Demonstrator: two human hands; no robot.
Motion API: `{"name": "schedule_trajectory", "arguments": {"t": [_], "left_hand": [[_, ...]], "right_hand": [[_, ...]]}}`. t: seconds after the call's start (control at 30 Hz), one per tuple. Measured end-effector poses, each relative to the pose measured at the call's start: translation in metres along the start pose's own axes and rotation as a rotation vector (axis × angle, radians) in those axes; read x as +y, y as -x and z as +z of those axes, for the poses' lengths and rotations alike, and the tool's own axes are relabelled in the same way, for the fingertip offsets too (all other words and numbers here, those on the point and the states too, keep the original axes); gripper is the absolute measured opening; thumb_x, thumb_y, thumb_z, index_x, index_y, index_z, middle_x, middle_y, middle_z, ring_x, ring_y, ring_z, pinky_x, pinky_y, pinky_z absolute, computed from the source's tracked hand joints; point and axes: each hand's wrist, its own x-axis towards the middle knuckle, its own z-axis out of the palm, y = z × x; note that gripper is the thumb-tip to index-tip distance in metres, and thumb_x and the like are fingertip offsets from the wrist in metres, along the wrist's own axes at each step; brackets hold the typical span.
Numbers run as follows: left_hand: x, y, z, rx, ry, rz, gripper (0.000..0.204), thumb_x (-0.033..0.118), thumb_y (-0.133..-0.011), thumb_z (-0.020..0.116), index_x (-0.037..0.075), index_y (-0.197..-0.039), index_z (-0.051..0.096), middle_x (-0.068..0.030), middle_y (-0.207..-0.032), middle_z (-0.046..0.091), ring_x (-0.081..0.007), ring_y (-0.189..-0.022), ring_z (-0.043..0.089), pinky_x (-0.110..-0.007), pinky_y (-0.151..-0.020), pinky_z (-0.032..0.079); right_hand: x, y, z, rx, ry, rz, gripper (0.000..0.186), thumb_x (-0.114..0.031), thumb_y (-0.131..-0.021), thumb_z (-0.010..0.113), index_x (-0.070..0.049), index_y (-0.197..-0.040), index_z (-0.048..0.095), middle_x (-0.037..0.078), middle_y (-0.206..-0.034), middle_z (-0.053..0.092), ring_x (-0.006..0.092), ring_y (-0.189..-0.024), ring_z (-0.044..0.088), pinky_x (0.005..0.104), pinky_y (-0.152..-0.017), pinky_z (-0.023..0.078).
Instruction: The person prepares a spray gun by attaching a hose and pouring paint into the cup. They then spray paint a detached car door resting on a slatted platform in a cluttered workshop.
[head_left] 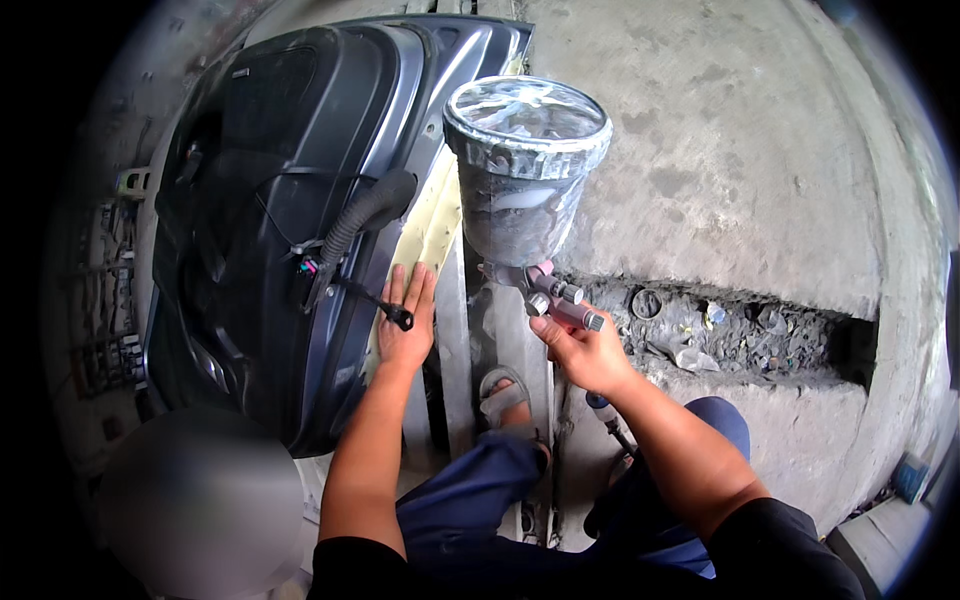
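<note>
My right hand [590,352] is wrapped round the body of a spray gun [572,312] with a pinkish grip and metal knobs. On top of the gun stands a large, paint-smeared cup [520,205] with a ringed lid. To the left lies a dark car door [265,190], its inner side showing. My left hand [407,328] rests flat with straight fingers on the door's pale yellow edge [437,222]. A black corrugated cable sleeve [360,222] sticks out of the door, and a thin cable with a black plug [400,317] hangs beside my left fingers.
A hose [612,420] runs down below the gun. At the right, a trench [710,340] with rubble and litter cuts into the concrete floor [730,160]. My sandalled foot [505,400] is below the cup. A blurred, rounded shape [200,500] fills the lower left.
</note>
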Motion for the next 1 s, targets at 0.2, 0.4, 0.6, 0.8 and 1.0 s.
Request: {"name": "schedule_trajectory", "arguments": {"t": [0.2,0.4,0.6,0.8,1.0], "left_hand": [[-0.009,0.036,-0.016,-0.108,0.117,-0.047,0.061,0.016,-0.087,0.061,0.007,-0.142,0.036,-0.0140,-0.150,0.031,-0.0359,-0.140,0.026,-0.048,-0.113,0.025],[-0.021,0.068,-0.017,-0.220,0.043,-0.065,0.064,0.023,-0.084,0.065,-0.002,-0.137,0.039,-0.0183,-0.145,0.036,-0.0334,-0.139,0.029,-0.044,-0.113,0.027],[-0.022,0.088,-0.023,-0.200,0.080,-0.055,0.069,0.021,-0.082,0.067,-0.002,-0.139,0.036,-0.0190,-0.147,0.034,-0.0322,-0.139,0.029,-0.042,-0.112,0.028],[-0.024,0.104,-0.023,-0.181,0.095,-0.090,0.071,0.014,-0.078,0.069,-0.003,-0.138,0.037,-0.0198,-0.146,0.035,-0.0337,-0.137,0.033,-0.042,-0.110,0.032],[-0.023,0.106,-0.017,-0.109,0.092,-0.108,0.067,0.011,-0.076,0.069,-0.002,-0.136,0.041,-0.0179,-0.141,0.042,-0.0336,-0.133,0.038,-0.042,-0.108,0.035]], "right_hand": [[0.002,0.007,0.007,-0.084,0.088,-0.012,0.024,-0.021,-0.091,0.066,-0.003,-0.080,0.055,-0.004,-0.060,0.050,0.0041,-0.054,0.045,0.0239,-0.048,0.038],[0.000,0.018,0.019,-0.153,0.040,0.019,0.025,-0.023,-0.091,0.066,-0.003,-0.080,0.056,-0.002,-0.060,0.051,0.0038,-0.055,0.046,0.0244,-0.050,0.040],[0.023,0.028,0.021,-0.266,0.164,0.015,0.029,-0.029,-0.088,0.068,-0.004,-0.100,0.061,0.015,-0.071,0.064,0.0247,-0.064,0.064,0.0353,-0.063,0.050],[0.020,0.037,0.031,-0.294,0.192,-0.019,0.025,-0.026,-0.089,0.067,-0.004,-0.099,0.061,0.009,-0.065,0.062,0.0187,-0.057,0.060,0.0315,-0.057,0.048],[0.024,0.039,0.034,-0.325,0.174,-0.021,0.026,-0.026,-0.088,0.067,-0.004,-0.102,0.061,0.012,-0.067,0.062,0.0232,-0.060,0.061,0.0340,-0.059,0.048]]}}
